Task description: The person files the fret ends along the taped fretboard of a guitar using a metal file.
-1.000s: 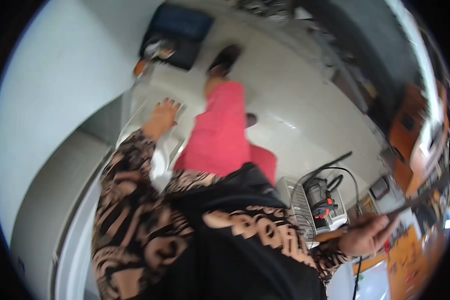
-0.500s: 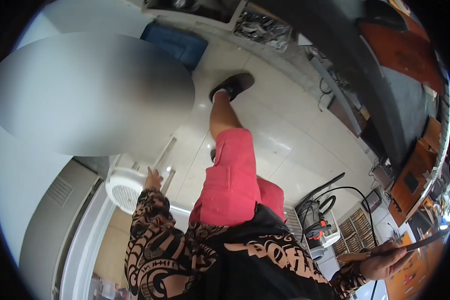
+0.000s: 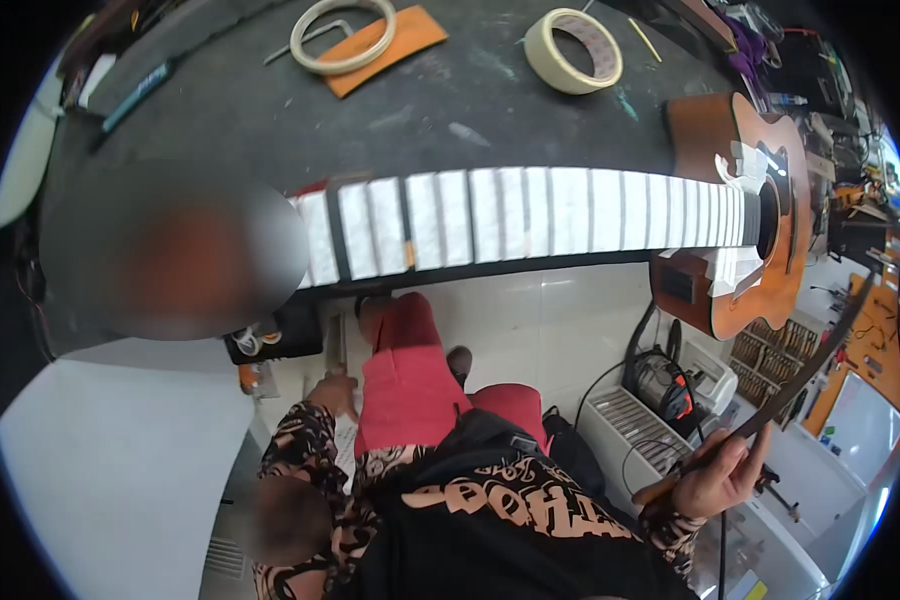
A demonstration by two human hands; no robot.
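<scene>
In my right hand is a long, dark, slightly curved file with a wooden handle, raised at the lower right. My left hand is low beside my thigh, its fingers curled at the edge of a white plastic stool, which my arm and leg partly hide. On the bench ahead lies an acoustic guitar, body to the right. White tape strips cover its fretboard between the frets, and more tape is stuck near the soundhole. A blurred patch hides the neck's left end.
The dark workbench holds a masking tape roll, a thinner tape ring, an orange sheet, a hex key and a pen-like tool. A vacuum machine with a hose stands on the floor at right.
My view has swung from the floor to the bench, bringing the guitar in front of me. The left hand stays at the stool; the file stays in my right hand, now tilted more upward.
</scene>
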